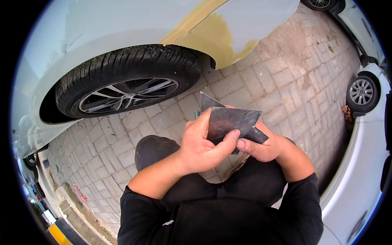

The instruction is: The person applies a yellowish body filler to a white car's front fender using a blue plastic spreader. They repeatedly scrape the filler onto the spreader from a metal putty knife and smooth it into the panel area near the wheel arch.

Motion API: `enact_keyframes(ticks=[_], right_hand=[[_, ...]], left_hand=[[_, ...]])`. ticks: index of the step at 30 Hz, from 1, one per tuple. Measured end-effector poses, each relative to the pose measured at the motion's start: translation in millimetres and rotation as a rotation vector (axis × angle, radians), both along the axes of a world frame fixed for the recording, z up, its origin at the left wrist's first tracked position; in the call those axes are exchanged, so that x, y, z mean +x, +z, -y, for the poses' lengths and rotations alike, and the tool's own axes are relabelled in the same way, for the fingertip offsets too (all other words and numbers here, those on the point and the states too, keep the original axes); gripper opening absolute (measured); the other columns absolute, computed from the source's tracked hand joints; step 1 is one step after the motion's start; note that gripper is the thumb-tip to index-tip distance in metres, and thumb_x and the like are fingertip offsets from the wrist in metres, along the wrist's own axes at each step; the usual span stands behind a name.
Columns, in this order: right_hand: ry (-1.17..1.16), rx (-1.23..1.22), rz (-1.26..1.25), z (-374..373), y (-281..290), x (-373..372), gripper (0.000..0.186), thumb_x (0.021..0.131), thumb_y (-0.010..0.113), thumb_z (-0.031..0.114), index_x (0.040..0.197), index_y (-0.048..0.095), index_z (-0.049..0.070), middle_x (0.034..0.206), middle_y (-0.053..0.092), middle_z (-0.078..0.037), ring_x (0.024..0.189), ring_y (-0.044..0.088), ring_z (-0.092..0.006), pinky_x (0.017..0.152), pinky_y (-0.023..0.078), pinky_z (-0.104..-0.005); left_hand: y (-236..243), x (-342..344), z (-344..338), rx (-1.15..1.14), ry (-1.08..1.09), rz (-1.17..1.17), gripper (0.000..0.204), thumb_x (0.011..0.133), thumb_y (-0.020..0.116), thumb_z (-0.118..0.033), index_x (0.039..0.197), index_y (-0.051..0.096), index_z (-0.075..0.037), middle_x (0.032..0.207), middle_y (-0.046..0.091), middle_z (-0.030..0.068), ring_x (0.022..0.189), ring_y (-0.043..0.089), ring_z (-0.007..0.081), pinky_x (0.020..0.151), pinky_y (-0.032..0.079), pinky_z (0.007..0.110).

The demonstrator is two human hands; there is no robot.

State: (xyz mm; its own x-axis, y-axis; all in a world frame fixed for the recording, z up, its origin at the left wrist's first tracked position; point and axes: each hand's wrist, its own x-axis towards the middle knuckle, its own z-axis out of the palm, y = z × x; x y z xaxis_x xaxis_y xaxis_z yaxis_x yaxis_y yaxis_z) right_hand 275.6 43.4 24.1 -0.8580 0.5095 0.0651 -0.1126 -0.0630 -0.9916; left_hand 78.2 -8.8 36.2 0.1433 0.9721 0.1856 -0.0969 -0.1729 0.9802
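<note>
My left hand (200, 143) grips a dark grey, flat putty scraper (232, 122), its thumb pressed along the lower edge of the smudged face. Close against it, my right hand (267, 147) holds a second dark putty scraper (256, 135), which partly shows beneath the first. The two thumbs almost touch. A pointed dark corner (209, 102) sticks out behind the front plate; I cannot tell which scraper it belongs to. Both hands are closed in front of my knees, over the paving. Ahead stands a white car body (130, 24) with yellowish filler (210, 36) spread on its lower corner.
The car's black tyre (163, 61) with its spoked wheel (128, 96) is ahead to the left. Brick paving (261, 81) covers the ground. Another white car (359, 151) stands along the right side. A kerb (67, 208) runs at the lower left.
</note>
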Motion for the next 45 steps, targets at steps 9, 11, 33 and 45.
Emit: enact_keyframes(ticks=[9, 11, 33, 45], right_hand=[[0.052, -0.019, 0.06, 6, -5, 2, 0.059, 0.091, 0.073, 0.03, 0.136, 0.049, 0.0, 0.121, 0.062, -0.01, 0.112, 0.058, -0.0206, 0.095, 0.047, -0.0358], [0.122, -0.049, 0.081, 5, -4, 2, 0.064, 0.081, 0.083, 0.029, 0.13, 0.054, 0.0, 0.118, 0.064, -0.009, 0.11, 0.059, -0.0202, 0.095, 0.049, -0.0362], [-0.778, 0.681, -0.119, 8, -5, 22, 0.045, 0.099, 0.052, 0.037, 0.109, 0.061, -0.006, 0.09, 0.068, -0.016, 0.077, 0.067, -0.0266, 0.07, 0.054, -0.0368], [-0.593, 1.388, 0.051, -14, 0, 6, 0.029, 0.08, 0.068, 0.001, 0.107, 0.062, -0.005, 0.071, 0.06, -0.009, 0.055, 0.055, -0.0231, 0.049, 0.041, -0.0331]], left_hand=[[3, 3, 3, -0.073, -0.1, -0.01, 0.034, 0.088, 0.068, -0.004, 0.117, 0.053, 0.006, 0.098, 0.069, 0.0118, 0.085, 0.066, 0.0136, 0.076, 0.054, 0.029], [11, -2, 1, -0.129, -0.28, -0.087, 0.034, 0.088, 0.069, -0.005, 0.117, 0.054, 0.006, 0.095, 0.069, 0.0129, 0.082, 0.066, 0.0135, 0.074, 0.053, 0.029], [-12, -23, -28, -0.198, 0.279, 0.536, 0.032, 0.094, 0.06, -0.005, 0.125, 0.054, -0.002, 0.113, 0.066, 0.007, 0.099, 0.064, 0.0127, 0.088, 0.051, 0.031], [-9, -15, -25, -0.193, 0.235, 0.326, 0.027, 0.096, 0.056, 0.002, 0.122, 0.053, 0.002, 0.112, 0.065, 0.0069, 0.097, 0.06, 0.0093, 0.087, 0.05, 0.028]])
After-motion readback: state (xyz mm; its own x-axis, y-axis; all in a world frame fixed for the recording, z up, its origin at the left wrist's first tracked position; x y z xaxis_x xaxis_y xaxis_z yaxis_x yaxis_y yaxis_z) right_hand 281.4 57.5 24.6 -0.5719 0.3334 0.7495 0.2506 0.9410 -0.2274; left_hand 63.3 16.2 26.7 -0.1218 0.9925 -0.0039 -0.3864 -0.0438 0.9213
